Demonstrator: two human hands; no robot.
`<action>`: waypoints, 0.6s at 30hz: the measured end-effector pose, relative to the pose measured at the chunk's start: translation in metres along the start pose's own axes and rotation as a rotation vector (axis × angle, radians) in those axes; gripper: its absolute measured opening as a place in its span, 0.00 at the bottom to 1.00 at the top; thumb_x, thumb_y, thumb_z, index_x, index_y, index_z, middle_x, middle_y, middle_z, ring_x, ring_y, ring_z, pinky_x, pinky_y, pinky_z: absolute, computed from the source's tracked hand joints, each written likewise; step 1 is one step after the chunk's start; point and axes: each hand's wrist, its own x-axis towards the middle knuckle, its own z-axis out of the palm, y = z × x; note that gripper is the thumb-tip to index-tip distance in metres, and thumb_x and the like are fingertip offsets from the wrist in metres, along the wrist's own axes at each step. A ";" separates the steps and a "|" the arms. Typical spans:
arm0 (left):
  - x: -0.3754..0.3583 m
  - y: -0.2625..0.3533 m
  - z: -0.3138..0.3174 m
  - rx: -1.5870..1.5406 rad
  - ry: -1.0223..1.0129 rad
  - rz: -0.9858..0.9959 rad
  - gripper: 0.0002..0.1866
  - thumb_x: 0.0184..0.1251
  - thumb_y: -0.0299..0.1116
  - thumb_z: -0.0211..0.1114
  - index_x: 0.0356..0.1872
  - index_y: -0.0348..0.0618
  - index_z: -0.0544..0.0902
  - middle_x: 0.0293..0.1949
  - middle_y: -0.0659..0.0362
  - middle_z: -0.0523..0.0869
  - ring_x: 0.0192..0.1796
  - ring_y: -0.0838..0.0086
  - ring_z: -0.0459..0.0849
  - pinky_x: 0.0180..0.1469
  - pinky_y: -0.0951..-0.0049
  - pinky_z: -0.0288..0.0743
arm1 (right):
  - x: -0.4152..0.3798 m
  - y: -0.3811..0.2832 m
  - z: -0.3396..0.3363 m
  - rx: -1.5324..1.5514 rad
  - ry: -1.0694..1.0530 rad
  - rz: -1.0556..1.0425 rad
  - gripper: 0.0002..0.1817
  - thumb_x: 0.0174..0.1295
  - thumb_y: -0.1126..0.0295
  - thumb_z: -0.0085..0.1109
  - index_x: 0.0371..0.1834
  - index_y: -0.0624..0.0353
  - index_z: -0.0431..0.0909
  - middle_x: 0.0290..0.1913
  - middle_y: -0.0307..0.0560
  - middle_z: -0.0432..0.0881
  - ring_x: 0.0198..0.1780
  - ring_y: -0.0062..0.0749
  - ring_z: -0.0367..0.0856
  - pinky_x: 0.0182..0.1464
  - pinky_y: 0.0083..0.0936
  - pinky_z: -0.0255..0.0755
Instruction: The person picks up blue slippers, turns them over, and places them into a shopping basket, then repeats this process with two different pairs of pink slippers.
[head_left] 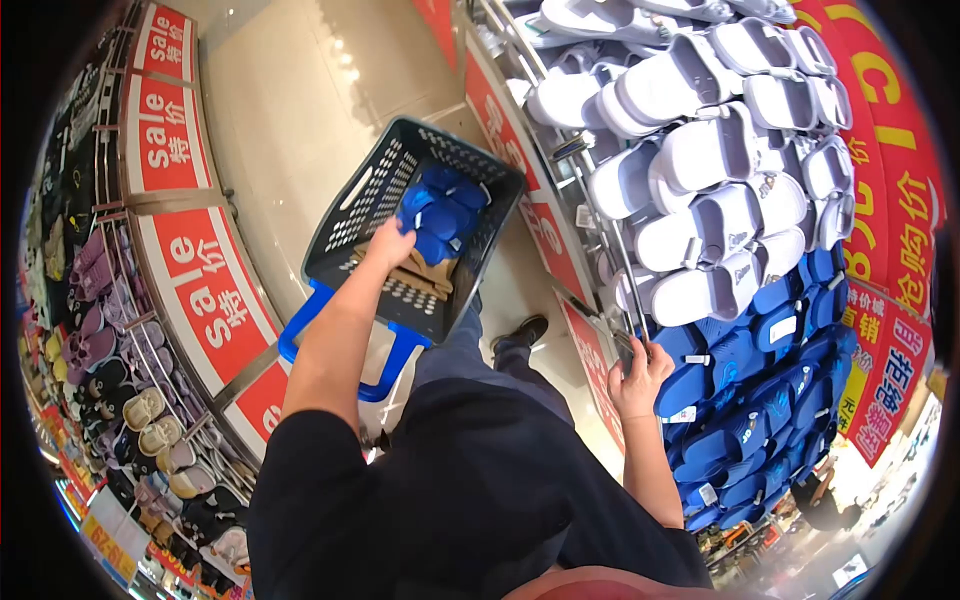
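My left hand (392, 243) reaches into a dark shopping basket (345, 195), its fingers closed on the edge of blue slippers (445, 215). Below the blue slippers in the basket lies a brown item (425, 272), partly hidden, with a tan edge. The basket's blue handle (385, 375) points back towards my legs. On the other side, my right hand (640, 380) is curled at the metal rail (630, 285) of a display rack, thumb and fingers on the bar. Blue slippers with white tags (715, 385) hang right beside that hand.
White slippers (700, 150) are stacked on the rack above the blue ones. Red sale signs (205, 270) line the left shelf, which carries purple, beige and black shoes. Between the displays runs a shiny tiled floor (280, 90). A dark shoe (530, 330) shows by the rack's base.
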 end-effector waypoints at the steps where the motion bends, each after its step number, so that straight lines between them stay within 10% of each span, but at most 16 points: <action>1: -0.012 0.001 -0.004 -0.039 -0.042 0.038 0.28 0.60 0.44 0.68 0.55 0.32 0.80 0.52 0.38 0.85 0.56 0.48 0.84 0.59 0.60 0.76 | 0.000 0.001 0.001 0.015 0.025 -0.003 0.30 0.45 0.71 0.65 0.58 0.53 0.78 0.55 0.52 0.71 0.56 0.51 0.67 0.61 0.43 0.63; 8: -0.155 0.022 -0.055 0.149 0.001 0.169 0.23 0.64 0.45 0.67 0.54 0.40 0.81 0.47 0.43 0.87 0.51 0.49 0.85 0.53 0.56 0.79 | -0.004 0.011 -0.002 0.027 0.103 -0.108 0.27 0.43 0.69 0.65 0.54 0.51 0.80 0.52 0.46 0.74 0.53 0.49 0.69 0.58 0.41 0.65; 9: -0.177 0.021 -0.062 0.206 0.098 0.259 0.16 0.61 0.42 0.69 0.40 0.39 0.80 0.33 0.48 0.84 0.38 0.52 0.84 0.42 0.57 0.77 | -0.004 0.012 -0.004 0.048 0.105 -0.117 0.28 0.43 0.69 0.65 0.54 0.50 0.80 0.51 0.45 0.74 0.53 0.48 0.69 0.57 0.41 0.65; 18: -0.278 -0.009 -0.087 0.798 0.070 0.137 0.25 0.67 0.54 0.56 0.32 0.44 0.91 0.33 0.48 0.90 0.42 0.52 0.88 0.59 0.50 0.72 | -0.009 0.037 -0.031 0.275 0.006 -0.279 0.27 0.46 0.72 0.63 0.55 0.54 0.78 0.54 0.49 0.75 0.55 0.48 0.72 0.58 0.43 0.67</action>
